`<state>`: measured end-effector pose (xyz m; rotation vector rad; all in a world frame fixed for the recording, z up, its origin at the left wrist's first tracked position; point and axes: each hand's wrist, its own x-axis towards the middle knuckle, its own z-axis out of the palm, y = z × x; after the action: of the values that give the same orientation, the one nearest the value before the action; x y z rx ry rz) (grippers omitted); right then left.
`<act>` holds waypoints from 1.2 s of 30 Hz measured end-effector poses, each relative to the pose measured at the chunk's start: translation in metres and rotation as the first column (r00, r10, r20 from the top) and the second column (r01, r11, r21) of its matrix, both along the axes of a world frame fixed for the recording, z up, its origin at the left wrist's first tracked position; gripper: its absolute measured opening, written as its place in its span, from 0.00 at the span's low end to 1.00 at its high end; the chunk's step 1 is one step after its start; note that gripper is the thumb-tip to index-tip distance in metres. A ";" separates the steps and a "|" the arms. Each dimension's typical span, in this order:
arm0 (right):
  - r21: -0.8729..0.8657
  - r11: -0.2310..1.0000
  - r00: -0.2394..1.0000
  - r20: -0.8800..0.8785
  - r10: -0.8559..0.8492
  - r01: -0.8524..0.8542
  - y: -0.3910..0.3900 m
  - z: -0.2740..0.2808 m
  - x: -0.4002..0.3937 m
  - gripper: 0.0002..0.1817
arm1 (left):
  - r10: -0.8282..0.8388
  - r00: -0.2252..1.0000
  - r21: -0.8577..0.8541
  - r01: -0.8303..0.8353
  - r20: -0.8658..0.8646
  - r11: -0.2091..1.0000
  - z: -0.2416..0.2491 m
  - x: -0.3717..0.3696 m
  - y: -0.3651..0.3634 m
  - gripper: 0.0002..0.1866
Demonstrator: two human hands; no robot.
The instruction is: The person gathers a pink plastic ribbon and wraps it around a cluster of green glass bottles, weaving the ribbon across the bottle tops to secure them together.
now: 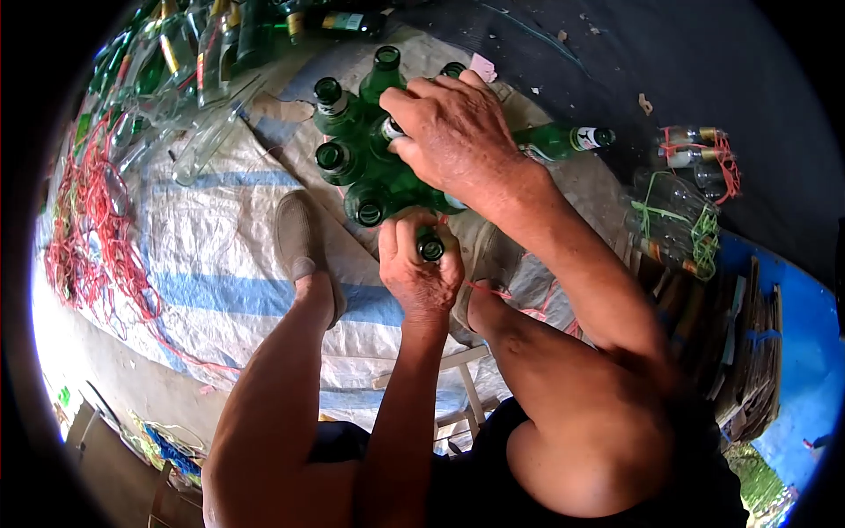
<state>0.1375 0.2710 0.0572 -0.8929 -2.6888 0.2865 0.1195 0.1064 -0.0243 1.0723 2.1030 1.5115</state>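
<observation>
Several green glass bottles (332,158) stand upright in a tight cluster on the sheet between my feet. My left hand (414,268) is closed around the neck of a green bottle (430,247) at the near side of the cluster. A bit of reddish string shows by its fingers. Over the far right of the group, my right hand (462,132) curls with thumb and forefinger about the neck of another green bottle (392,129). Its other fingers hide the bottles below. Just right of that hand, a green bottle (563,139) lies on its side.
Clear and green bottles (202,62) pile up at the upper left. Tangled red string (97,229) lies below them. Tied bundles of clear bottles (678,216) and stacked flattened cardboard (748,352) are on the right. A white and blue woven sheet (220,238) covers the ground.
</observation>
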 end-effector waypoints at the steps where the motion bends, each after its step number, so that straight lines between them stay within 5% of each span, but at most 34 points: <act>1: 0.003 1.000 1.000 -0.019 -0.008 0.008 -0.001 0.003 0.002 0.11 | -0.004 1.000 -0.015 0.004 -0.010 1.000 0.001 0.000 0.000 0.08; 6: -0.178 0.982 0.985 -0.144 -0.093 0.067 0.008 0.037 0.028 0.16 | -0.002 1.000 -0.017 0.002 -0.005 1.000 0.000 0.002 0.000 0.08; 9: -0.261 0.866 0.854 -0.198 -0.481 0.427 0.010 0.048 0.062 0.16 | -0.006 1.000 -0.022 0.006 0.008 1.000 -0.001 0.000 -0.001 0.09; 11: -0.068 0.810 0.793 -0.173 -0.584 0.582 0.013 0.038 0.091 0.17 | -0.012 1.000 -0.027 0.012 -0.007 1.000 -0.001 0.000 -0.002 0.09; 15: -0.044 0.707 0.703 -0.079 -0.707 0.706 0.016 0.010 0.146 0.17 | 0.005 0.999 0.005 -0.006 0.035 1.000 -0.002 0.001 -0.001 0.08; 20: -0.072 0.700 0.699 -0.049 -0.714 0.710 0.019 -0.019 0.178 0.16 | 0.013 1.000 0.028 -0.014 0.026 1.000 -0.002 0.001 0.000 0.08; 26: 0.117 0.694 0.702 -0.051 -0.710 0.710 0.018 -0.022 0.180 0.14 | 0.018 1.000 0.012 -0.018 0.006 1.000 -0.001 0.000 0.001 0.08; 29: 0.208 0.664 0.694 -0.142 -0.706 0.718 0.006 0.026 0.151 0.13 | 0.013 1.000 0.018 -0.013 0.005 1.000 -0.004 0.000 -0.001 0.08; 30: 0.020 0.673 0.658 -0.233 -0.716 0.740 0.007 0.040 0.154 0.13 | 0.013 1.000 0.019 -0.013 0.002 1.000 -0.003 0.000 -0.001 0.08; 32: 0.174 0.728 0.741 -0.289 -0.606 0.663 0.004 0.075 0.157 0.12 | 0.022 1.000 0.024 -0.021 -0.005 0.999 -0.001 -0.001 0.000 0.08; 36: 0.043 0.850 0.823 -0.281 -0.494 0.525 -0.029 0.135 0.147 0.12 | 0.032 0.999 0.035 -0.031 -0.026 0.999 -0.003 -0.003 0.000 0.09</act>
<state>0.2841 0.2420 0.1923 -1.3850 -2.1001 0.1078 0.1165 0.1064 -0.0272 1.0814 2.1285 1.5617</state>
